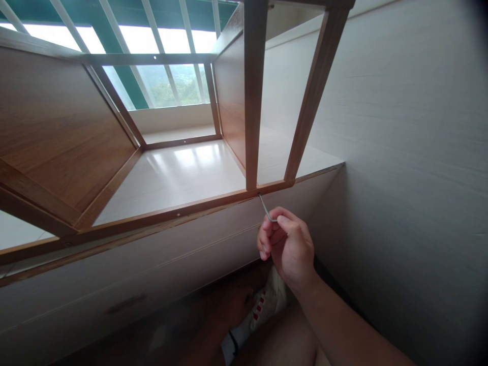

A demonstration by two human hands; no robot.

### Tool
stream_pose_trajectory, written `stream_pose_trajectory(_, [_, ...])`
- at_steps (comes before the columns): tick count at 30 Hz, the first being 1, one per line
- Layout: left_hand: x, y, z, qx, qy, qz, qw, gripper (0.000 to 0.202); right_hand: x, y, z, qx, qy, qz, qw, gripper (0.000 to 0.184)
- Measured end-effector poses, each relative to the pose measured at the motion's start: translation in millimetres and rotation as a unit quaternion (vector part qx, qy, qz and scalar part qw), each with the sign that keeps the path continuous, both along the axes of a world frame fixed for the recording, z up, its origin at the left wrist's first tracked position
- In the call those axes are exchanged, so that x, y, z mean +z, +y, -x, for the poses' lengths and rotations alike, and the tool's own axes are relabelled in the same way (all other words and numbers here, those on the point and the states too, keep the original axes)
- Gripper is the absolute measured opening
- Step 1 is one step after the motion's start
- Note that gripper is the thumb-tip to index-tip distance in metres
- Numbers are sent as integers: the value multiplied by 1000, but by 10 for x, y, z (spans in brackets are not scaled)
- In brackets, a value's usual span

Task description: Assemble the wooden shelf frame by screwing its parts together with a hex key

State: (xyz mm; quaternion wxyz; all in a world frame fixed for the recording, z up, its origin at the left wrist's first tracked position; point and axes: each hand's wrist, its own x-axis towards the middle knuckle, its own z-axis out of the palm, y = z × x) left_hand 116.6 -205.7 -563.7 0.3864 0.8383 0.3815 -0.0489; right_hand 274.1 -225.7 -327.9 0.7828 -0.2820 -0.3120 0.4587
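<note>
My right hand (287,241) pinches the short end of a bent metal hex key (266,207) between thumb and fingers. The key's long end reaches up to a fastener hole (259,194) in the front rail (206,204) of a brown wooden frame, just below an upright post (254,101). Whether the tip sits fully inside the hole is too small to tell. Low down in shadow, my left hand (238,305) is beside a white shoe (263,305) with red lace details. Its fingers are too dark to make out.
The wooden frame has solid side panels (57,122) and stands on a white ledge (171,173) with a worn front edge. A pale wall (412,152) rises close on the right. Behind the frame is a window with bars (168,81).
</note>
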Motion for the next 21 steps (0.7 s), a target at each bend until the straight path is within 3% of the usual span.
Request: stream_pose_trajectory(21, [15, 2, -7, -3, 0, 1, 1000, 18, 21, 13, 22, 16, 24, 4, 1000, 14])
